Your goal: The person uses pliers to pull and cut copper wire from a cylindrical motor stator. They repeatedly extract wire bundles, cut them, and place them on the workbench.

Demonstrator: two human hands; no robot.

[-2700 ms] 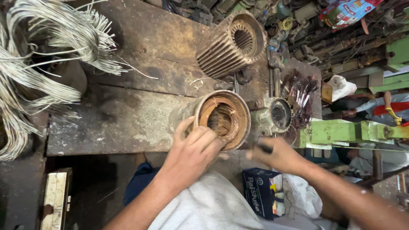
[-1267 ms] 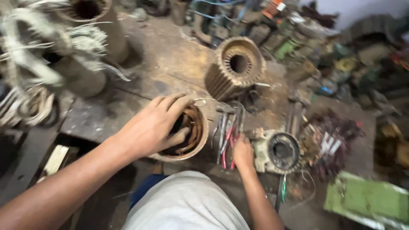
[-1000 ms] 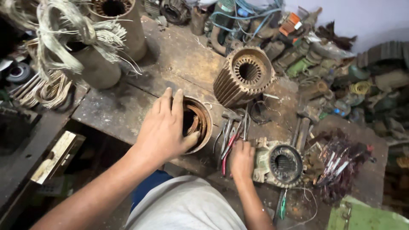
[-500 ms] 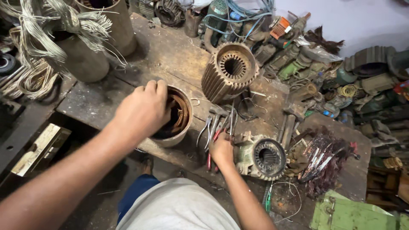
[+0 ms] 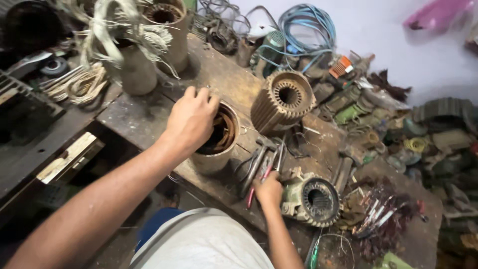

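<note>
Left hand draped over rim of open motor stator, fingers curled together on its far edge at 11 o'clock, palm hiding part of the bore. Stator upright on wooden workbench, near front edge, copper windings visible inside. Right hand at 4 o'clock from stator, closed around handles of pliers lying among a few hand tools; exact finger grip partly hidden, looks clamped on the red-handled pair. Green motor end housing touching right hand at 3 o'clock. Finned stator core tilted at 1 o'clock from held stator, just apart. Frayed wire bundle on cylinder at 10 o'clock. Best practice here, as judgement: keep left grip firm on rim so stator stays put, lift pliers clear of neighbouring tools, keep jaws off winding insulation, avoid nudging stator toward bench edge.
</note>
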